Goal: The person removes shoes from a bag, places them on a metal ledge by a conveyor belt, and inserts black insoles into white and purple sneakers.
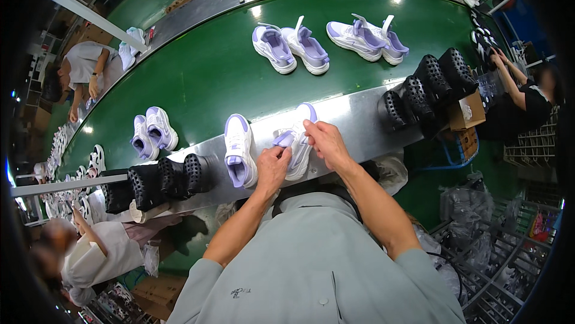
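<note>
A white and lilac sneaker (pixel 299 155) lies toe away on the metal ledge in front of me, between my two hands. My left hand (pixel 274 168) pinches the lilac tongue area at its opening. My right hand (pixel 326 142) has its fingers curled against the shoe's upper on the right side; what sits between the fingertips is hard to make out. Close by on the left, the matching sneaker (pixel 240 150) rests untouched, its strap closed over the top.
On the green belt (pixel 209 66) stand a far pair of sneakers (pixel 290 48), another pair (pixel 368 39) and a left pair (pixel 154 132). Black studded blocks stand left (pixel 144 186) and right (pixel 414 99) along the metal ledge (pixel 353 126). Several co-workers sit around the line.
</note>
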`<state>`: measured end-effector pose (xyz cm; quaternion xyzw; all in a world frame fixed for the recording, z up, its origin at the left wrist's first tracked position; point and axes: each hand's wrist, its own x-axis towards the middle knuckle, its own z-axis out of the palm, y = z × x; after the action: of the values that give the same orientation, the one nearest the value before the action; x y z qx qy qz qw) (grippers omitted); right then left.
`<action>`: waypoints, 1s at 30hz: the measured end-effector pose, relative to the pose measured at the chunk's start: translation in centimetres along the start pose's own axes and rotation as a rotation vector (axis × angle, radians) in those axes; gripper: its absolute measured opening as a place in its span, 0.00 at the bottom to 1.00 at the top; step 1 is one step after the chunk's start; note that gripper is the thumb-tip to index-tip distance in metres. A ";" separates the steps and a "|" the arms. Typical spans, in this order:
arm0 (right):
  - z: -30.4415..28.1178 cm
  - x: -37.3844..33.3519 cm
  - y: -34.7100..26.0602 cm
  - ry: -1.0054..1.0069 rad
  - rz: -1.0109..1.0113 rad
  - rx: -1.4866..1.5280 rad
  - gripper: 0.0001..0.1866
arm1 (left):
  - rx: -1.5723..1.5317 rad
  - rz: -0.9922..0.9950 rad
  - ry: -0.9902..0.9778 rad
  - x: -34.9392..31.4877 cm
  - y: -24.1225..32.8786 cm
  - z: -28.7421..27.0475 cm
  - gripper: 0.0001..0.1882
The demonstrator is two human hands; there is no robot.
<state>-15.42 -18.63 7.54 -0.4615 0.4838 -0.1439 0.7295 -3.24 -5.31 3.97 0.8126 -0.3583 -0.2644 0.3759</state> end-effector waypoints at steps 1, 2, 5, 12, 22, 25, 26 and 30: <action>0.6 0.4 -0.4 -0.004 0.001 0.001 0.19 | 0.003 -0.002 0.003 -0.1 0.0 0.0 0.17; 1.4 0.8 -0.9 -0.038 0.010 -0.053 0.18 | -0.027 -0.026 -0.005 -0.2 0.0 0.1 0.17; 2.1 1.3 -1.7 -0.110 0.064 -0.102 0.14 | -0.058 -0.070 -0.031 -0.2 -0.7 0.1 0.17; 0.0 1.4 3.1 -0.181 0.190 0.097 0.07 | -0.236 -0.267 0.018 -0.5 -0.2 -0.3 0.17; 1.3 0.6 6.4 -0.092 0.142 0.070 0.08 | -0.283 -0.261 0.044 -0.6 -1.1 0.3 0.17; 1.5 0.7 6.9 -0.066 0.117 0.000 0.10 | -0.303 -0.247 0.041 -0.7 -1.2 0.7 0.17; 1.6 0.7 7.0 -0.039 0.093 -0.044 0.10 | -0.300 -0.242 0.040 -0.7 -1.3 0.9 0.17; 1.5 0.9 7.5 0.005 0.058 -0.190 0.13 | -0.207 -0.199 0.028 -0.7 -1.4 0.5 0.15</action>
<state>-15.46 -14.44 1.10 -0.5140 0.5102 -0.0772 0.6853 -3.49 -4.28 2.66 0.8046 -0.2416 -0.3244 0.4347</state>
